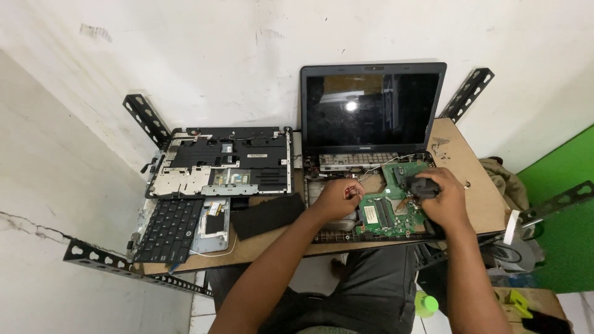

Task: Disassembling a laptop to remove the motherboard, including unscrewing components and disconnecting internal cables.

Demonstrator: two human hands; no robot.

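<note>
An opened laptop (373, 108) stands at the back of a small wooden table (476, 185), its dark screen upright and its base stripped to a green motherboard (387, 213). My right hand (442, 201) is closed around a black cooling fan (426, 184) at the board's upper right. Left of the board, my left hand (337, 198) pinches a thin tool or wire near the base's middle; what it is cannot be made out.
A removed laptop top cover (223, 162) lies at the left, with a black keyboard (168, 230), a small grey panel (212, 226) and a black pad (267, 215) in front of it. Perforated metal brackets (145, 117) stick out at the table's corners. A green bottle cap (427, 304) shows below.
</note>
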